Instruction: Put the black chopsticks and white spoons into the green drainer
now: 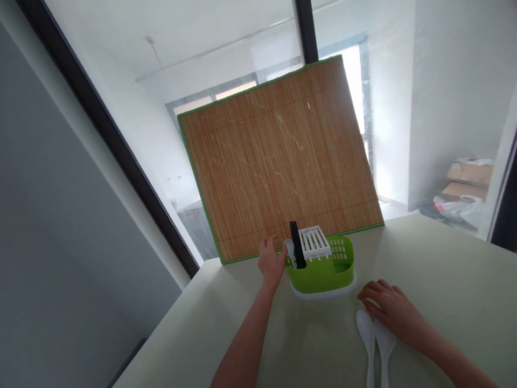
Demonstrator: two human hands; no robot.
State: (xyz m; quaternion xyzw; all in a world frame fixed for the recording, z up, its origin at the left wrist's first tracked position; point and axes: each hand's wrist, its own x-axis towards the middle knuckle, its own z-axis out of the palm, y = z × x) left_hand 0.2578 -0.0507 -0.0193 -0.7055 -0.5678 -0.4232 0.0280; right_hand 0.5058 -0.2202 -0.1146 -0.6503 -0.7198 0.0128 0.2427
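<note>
Green caddy upright on the pale surface, lower centre of frame; looks like thin plastic, probably light and stiff, best held by its end walls. Small spoon stands in its left end beside black chopsticks. Large spoon and paddle lie side by side, lower right; likely light, smooth, a bit slippery, handles the surest hold. Left hand reaches up, thumb at the small spoon; grasp or mere touch, cannot tell. Right hand palm down by the paddle head, fingers loosely bent, nothing gripped.
</note>
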